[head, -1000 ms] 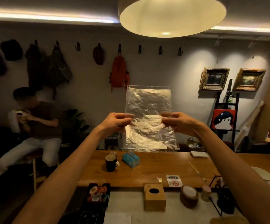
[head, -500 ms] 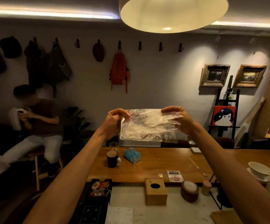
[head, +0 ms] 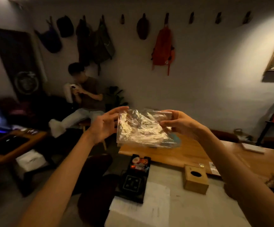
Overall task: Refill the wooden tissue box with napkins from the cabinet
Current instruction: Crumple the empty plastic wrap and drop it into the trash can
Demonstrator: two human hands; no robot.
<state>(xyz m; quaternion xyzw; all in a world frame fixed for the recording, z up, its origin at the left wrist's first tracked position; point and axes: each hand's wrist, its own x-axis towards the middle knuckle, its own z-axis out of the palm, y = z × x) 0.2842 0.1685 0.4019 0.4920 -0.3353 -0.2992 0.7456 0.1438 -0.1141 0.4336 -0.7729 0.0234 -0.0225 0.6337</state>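
Note:
A clear crinkled plastic wrapper (head: 143,127) is held up in the air, folded over into a flat rectangle. My left hand (head: 105,124) grips its left edge and my right hand (head: 177,122) grips its right edge. Below and to the right, the wooden tissue box (head: 196,178) with an oval slot on top stands upright on the grey counter (head: 174,208). Neither hand is near the box. No napkins are visible inside the wrapper.
A black tray of small items (head: 139,164) and a dark device (head: 132,184) sit at the counter's left edge. Beyond lies a wooden table (head: 190,153). A seated person (head: 83,95) is at the back left. Bags hang on wall hooks (head: 163,46).
The wrapper went from hanging open and tall to folded flat between both hands. The view has swung left and down, so the tissue box now sits lower right.

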